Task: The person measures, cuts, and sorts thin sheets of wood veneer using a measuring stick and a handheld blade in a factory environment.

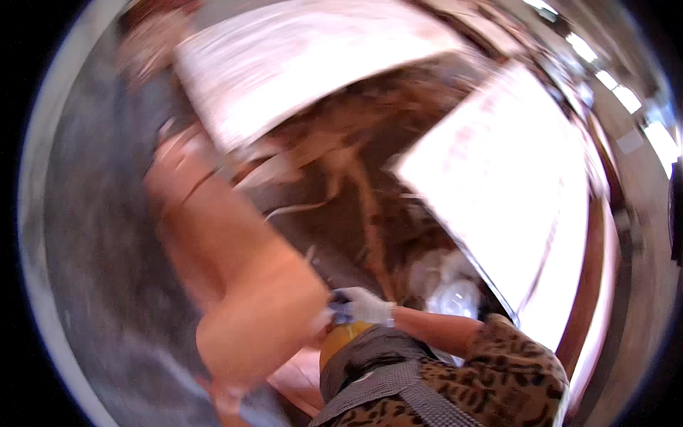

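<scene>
A large tan sheet (249,306), thin and blurred by motion, stretches from the left of the head view down toward my body. Against its right edge, close to my waist, is my right hand (366,307) in a white glove with dark blue at the fingers. Those fingers look closed on the edge, though blur softens the grip. My right forearm (437,331) is bare below a leopard-print sleeve (509,370). No part of my left hand shows clearly; the sheet covers that side.
Two big pale panels, one at the top (306,64) and one at the right (505,171), flank a dark floor (299,242) littered with brown scraps. Clear plastic (455,295) lies beside the right panel. Part of another person (153,43) blurs at upper left.
</scene>
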Tool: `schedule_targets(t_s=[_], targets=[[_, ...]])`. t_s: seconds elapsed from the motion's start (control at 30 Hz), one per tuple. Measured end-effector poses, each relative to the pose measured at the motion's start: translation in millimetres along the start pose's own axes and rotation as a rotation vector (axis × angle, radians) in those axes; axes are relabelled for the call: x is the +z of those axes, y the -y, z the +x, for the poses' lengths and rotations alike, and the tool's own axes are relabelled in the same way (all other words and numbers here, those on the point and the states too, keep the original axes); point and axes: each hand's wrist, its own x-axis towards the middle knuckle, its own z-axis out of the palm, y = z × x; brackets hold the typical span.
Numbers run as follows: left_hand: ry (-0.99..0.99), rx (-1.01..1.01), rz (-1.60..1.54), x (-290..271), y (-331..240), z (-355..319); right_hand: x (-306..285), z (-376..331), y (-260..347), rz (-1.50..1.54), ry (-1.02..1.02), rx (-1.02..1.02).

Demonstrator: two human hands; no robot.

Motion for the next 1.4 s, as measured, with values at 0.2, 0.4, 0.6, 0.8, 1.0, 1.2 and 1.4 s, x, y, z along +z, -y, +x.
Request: schedule_targets(t_s=[0.2, 0.4, 0.6, 0.8, 1.0, 1.2, 1.4], targets=[[-0.386, -0.182, 0.32, -22, -27, -44, -23, -80, -6, -0.03, -0.005, -0.16], [-0.156, 0.338, 1.302, 132, -95, -100, -99, -182, -79, 0.443, 0.344, -0.284], [-0.242, 0.442, 0.941, 258, -99, -138, -234, -308, -194, -0.446, -1.021, -0.253], [-0.141, 0.542, 0.681, 340, -76, -209, -280, -393, -282, -0.619, -1.376, 0.37], [0.069, 0.498, 0.788, 354, -65, -227, -282, -346, -244, -0.515, -1.24, 0.049], [0.116, 0.429, 0.902, 371, 29, -232, -259, -304, -227, -0.082, -0.781, -0.487], [0.137, 0.513, 0.968, 418, 82, -254, -167, -386, -187, 0.727, 0.253, -0.63]])
